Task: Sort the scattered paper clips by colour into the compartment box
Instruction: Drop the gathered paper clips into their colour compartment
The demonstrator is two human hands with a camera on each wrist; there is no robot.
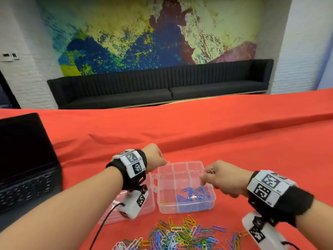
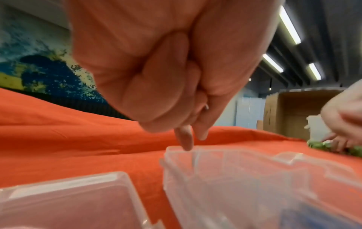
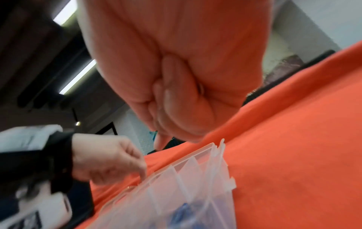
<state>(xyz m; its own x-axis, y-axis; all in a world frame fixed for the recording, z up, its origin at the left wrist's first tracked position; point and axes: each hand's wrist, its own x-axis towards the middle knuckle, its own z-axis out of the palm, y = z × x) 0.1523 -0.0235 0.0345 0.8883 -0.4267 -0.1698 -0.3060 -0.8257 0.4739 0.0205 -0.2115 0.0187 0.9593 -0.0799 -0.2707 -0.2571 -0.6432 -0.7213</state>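
The red table took up most of the room, laptop off to the side well away from either hand. Under the fingers sat the clear box, lid flopped open beside it, back row of compartments bare as far as I could see. A bunch of blue clips lay in a front compartment, below and nearer than the fingertips, with one yellow clip in the front corner one.

Left hand was curled up tight over the box's far left corner, thumb and forefinger pinching a pale clip, white or silver, couldn't say which. Right hand was balled up over the far right side, pinching a silvery clip that poked up past the knuckles. How many more were tucked in either fist I couldn't tell.

The loose pile was way back toward the person, behind both wrists.

My take on doing this bit right: drop the fingertips just inside the walls before letting go, since clips bounce off thin dividers. And if both clips were the same colour, both needed the same back compartment, not one each.
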